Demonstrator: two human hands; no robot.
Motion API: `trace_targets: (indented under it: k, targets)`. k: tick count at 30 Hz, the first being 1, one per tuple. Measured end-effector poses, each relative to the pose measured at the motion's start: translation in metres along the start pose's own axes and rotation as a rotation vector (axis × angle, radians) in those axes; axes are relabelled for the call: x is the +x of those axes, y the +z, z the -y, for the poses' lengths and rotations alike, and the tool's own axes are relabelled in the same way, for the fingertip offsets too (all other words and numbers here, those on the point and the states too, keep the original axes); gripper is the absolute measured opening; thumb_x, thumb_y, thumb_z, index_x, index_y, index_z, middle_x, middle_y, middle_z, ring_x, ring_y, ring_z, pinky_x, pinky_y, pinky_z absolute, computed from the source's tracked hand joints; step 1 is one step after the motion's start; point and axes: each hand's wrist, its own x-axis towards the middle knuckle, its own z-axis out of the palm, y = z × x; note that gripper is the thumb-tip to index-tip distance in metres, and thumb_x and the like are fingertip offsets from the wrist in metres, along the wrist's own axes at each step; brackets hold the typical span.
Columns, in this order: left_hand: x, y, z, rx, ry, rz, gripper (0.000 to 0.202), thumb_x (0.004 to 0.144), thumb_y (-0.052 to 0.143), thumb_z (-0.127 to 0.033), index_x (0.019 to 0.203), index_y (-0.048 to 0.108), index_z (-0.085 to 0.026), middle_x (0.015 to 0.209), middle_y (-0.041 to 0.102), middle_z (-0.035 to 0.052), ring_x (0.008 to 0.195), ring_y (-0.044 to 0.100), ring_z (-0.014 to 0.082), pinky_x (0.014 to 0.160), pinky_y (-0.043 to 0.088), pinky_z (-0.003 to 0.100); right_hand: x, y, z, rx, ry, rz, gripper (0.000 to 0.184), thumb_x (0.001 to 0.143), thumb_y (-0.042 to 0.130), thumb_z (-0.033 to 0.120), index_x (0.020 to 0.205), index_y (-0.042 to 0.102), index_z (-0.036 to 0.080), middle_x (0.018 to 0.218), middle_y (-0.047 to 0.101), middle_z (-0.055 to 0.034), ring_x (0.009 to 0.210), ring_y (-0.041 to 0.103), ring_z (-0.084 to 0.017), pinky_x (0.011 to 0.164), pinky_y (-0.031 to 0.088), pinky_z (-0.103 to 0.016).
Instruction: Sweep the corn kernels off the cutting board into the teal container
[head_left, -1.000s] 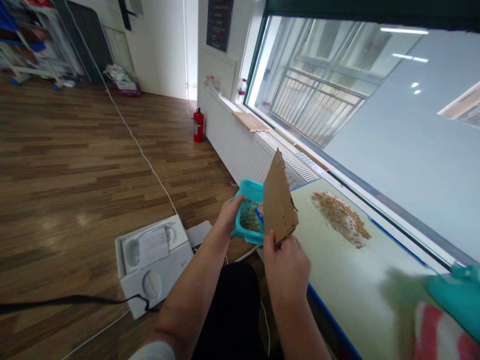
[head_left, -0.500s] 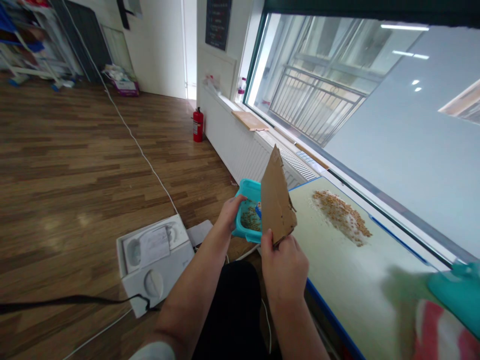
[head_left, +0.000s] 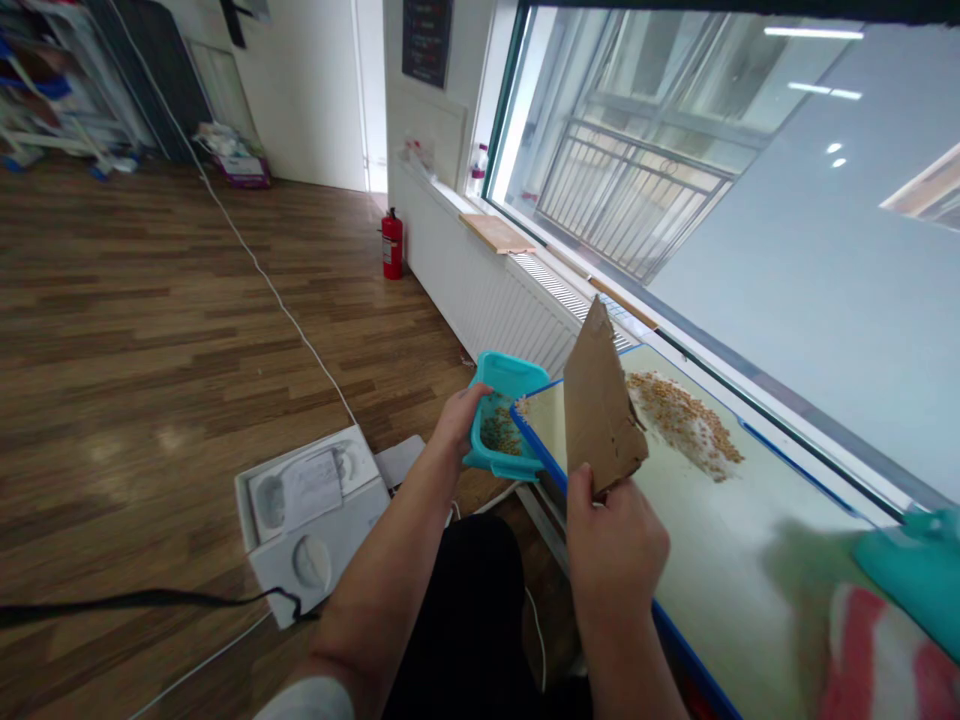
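My left hand [head_left: 459, 425] grips the near left rim of a turquoise plastic container [head_left: 514, 372], which is held at the table's left edge. Small tan grains [head_left: 499, 428] lie in its bottom. In my right hand [head_left: 616, 530] is a piece of brown cardboard [head_left: 598, 400], pinched at its lower end and standing upright over the table [head_left: 720, 560]. Beyond the cardboard, a heap of tan grains mixed with white powder [head_left: 686, 420] is spread on the tabletop near the window. A few grains show at the table corner beside the container.
A turquoise object [head_left: 915, 575] and a red-and-white striped cloth [head_left: 874, 650] are at the table's right. On the floor sit an open white box [head_left: 311, 520] and a red fire extinguisher [head_left: 391, 245]. A white cable [head_left: 274, 290] crosses the floor; a radiator [head_left: 480, 290] runs beneath the window.
The cardboard in my right hand has moved right, away from the container and over the table. More of the container and the table corner now shows. My left hand has stayed nearly in place.
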Motion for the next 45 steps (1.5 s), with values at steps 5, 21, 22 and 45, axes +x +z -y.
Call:
trace_targets:
  k: [5, 21, 22, 45]
  targets:
    - [-0.002, 0.001, 0.0, 0.027, 0.012, -0.031, 0.031, 0.058, 0.072, -0.034, 0.08, 0.067, -0.014, 0.069, 0.068, 0.0066, 0.059, 0.062, 0.0199, 0.062, 0.05, 0.032, -0.009, 0.001, 0.012, 0.061, -0.056, -0.004, 0.031, 0.09, 0.048, 0.025, 0.094, 0.073, 0.007, 0.061, 0.066, -0.0092, 0.053, 0.06, -0.015, 0.051, 0.035, -0.023]
    - [-0.007, 0.003, 0.0, 0.006, 0.052, -0.013, 0.028, 0.06, 0.074, -0.034, 0.078, 0.065, -0.015, 0.069, 0.067, 0.0062, 0.06, 0.063, 0.0204, 0.063, 0.051, 0.033, -0.002, -0.003, 0.017, 0.09, -0.012, 0.006, 0.032, 0.089, 0.047, 0.029, 0.081, 0.072, 0.009, 0.063, 0.066, -0.0096, 0.054, 0.059, -0.016, 0.051, 0.037, -0.024]
    - [-0.007, 0.003, 0.0, 0.002, 0.048, -0.015, 0.028, 0.06, 0.074, -0.034, 0.079, 0.065, -0.015, 0.07, 0.067, 0.0061, 0.06, 0.063, 0.0202, 0.064, 0.051, 0.033, -0.002, -0.003, 0.016, 0.077, 0.001, 0.017, 0.032, 0.089, 0.047, 0.029, 0.081, 0.072, 0.01, 0.063, 0.066, -0.0095, 0.053, 0.059, -0.016, 0.051, 0.036, -0.024]
    - [-0.012, 0.002, 0.002, -0.004, -0.01, -0.034, 0.029, 0.062, 0.07, -0.033, 0.085, 0.066, -0.016, 0.075, 0.069, 0.0073, 0.062, 0.065, 0.0213, 0.066, 0.052, 0.035, -0.026, -0.041, -0.028, 0.001, -0.101, 0.021, 0.051, 0.096, 0.037, 0.04, 0.055, 0.059, 0.018, 0.049, 0.057, -0.007, 0.044, 0.055, -0.016, 0.045, 0.036, -0.026]
